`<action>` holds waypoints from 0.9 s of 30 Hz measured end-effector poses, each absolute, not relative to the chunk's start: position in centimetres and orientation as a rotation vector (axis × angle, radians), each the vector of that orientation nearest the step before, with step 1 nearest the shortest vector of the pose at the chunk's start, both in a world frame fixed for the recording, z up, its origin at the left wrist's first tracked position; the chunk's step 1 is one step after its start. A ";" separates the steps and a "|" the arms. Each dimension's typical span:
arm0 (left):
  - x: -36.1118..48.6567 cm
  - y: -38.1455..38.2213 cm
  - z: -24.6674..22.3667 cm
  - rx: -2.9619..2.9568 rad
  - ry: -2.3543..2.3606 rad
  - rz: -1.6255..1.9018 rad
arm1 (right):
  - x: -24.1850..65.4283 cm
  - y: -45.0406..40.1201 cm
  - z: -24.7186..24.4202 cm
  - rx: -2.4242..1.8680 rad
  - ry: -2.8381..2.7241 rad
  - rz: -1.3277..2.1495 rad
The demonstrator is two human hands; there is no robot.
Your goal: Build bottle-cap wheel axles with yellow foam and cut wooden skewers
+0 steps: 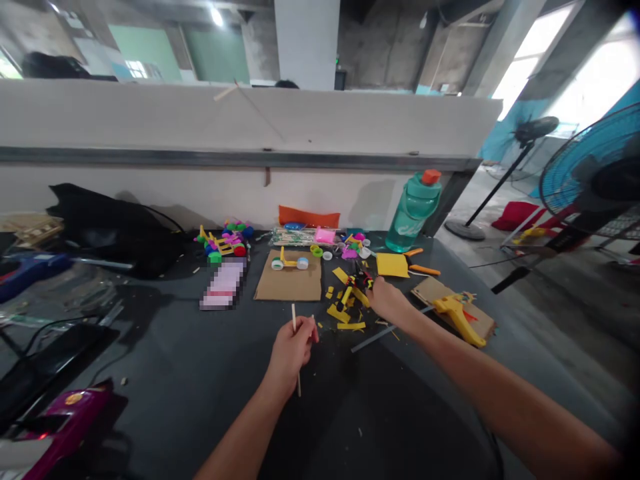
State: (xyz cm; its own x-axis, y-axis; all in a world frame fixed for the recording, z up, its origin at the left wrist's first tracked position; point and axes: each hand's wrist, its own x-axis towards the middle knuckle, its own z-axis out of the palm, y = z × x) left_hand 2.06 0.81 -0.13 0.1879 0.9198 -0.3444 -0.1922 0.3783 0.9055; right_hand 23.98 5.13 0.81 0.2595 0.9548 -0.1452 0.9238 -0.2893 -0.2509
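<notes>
The left hand [293, 357] pinches a thin wooden stick [295, 347] in a narrow grip, the stick standing nearly upright and poking out above and below the fingers. The right hand [387, 300] reaches over a scatter of yellow foam pieces [345, 313] and rests at a small yellow and black assembly [361, 283]. Its fingers are partly hidden, so whether it holds anything cannot be told. The stick is over the dark table [175, 400], just beside the foam scraps.

A steel ruler [385, 331] lies under the right wrist, pointing toward a yellow glue gun [455, 319] that rests on a cardboard piece [433, 290]. Beyond the hands, a yellow foam square [393, 265] sits beside orange-handled pliers [423, 269], and a green water bottle [413, 213] with an orange cap stands near the back wall. To the left, a small yellow model car [289, 262] with bottle-cap wheels sits on a cardboard sheet [289, 283]. Past it are a heap of colored caps [225, 240], a pixelated pink block [223, 285] and a black bag [113, 230]. A blue glue gun [30, 270] lies at the far left, and a standing fan [587, 160] is off the table to the right.
</notes>
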 end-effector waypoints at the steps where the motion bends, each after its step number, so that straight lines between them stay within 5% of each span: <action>1: 2.0 0.7 0.0 0.815 1.066 0.949 | 24.3 4.3 1.1 -2.388 -1.807 0.402; 9: 3.1 -1.4 1.4 0.621 0.662 0.880 | 22.8 -3.9 0.4 -1.911 -1.805 0.216; 27: 4.2 -3.0 1.6 1.466 0.954 0.636 | 21.1 -7.3 0.4 -1.712 -1.560 0.952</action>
